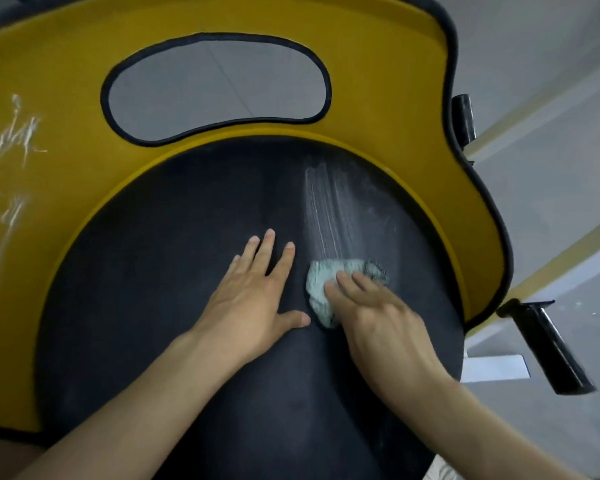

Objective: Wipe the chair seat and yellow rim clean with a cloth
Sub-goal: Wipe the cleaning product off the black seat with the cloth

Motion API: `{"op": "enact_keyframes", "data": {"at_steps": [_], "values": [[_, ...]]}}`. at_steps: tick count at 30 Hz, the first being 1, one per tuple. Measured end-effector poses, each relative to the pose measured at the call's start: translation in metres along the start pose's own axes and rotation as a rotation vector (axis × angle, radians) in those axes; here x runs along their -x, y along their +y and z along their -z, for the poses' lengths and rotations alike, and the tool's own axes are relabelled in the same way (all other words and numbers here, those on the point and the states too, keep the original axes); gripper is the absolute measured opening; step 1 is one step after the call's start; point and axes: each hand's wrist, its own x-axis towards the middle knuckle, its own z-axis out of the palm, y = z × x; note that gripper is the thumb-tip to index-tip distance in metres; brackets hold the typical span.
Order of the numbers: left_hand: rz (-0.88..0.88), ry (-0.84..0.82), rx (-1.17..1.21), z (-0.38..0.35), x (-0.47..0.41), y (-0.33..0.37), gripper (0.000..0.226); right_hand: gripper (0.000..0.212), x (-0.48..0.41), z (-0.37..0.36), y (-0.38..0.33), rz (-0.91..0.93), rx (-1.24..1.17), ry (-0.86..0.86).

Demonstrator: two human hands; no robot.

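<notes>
Right hand (pixel 378 317) is pressing the cloth (pixel 329 289) flat onto the seat (pixel 153 271), fingers (pixel 347 282) laid over it rather than gripping, likely to spread pressure. Left hand (pixel 253 296) is lying open, palm down, just beside the cloth, apparently bracing the chair. A pale streak (pixel 329 209) is running from the cloth toward the rim (pixel 395 81). White marks (pixel 11 143) are sitting on the rim's left side, probably not yet wiped.
</notes>
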Motion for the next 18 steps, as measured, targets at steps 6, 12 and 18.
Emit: {"op": "enact_keyframes", "data": {"at_steps": [6,12,18], "values": [[-0.009,-0.014,-0.001,0.001,-0.001,-0.003,0.105,0.017,-0.135,-0.001,0.026,-0.148,0.078,-0.022],[0.005,-0.032,-0.009,0.004,-0.003,-0.001,0.105,0.014,-0.13,0.004,0.016,-0.179,0.057,-0.022],[-0.009,0.003,0.001,0.0,-0.002,-0.002,0.106,0.034,-0.006,0.004,-0.001,-0.035,-0.02,0.029]]}}
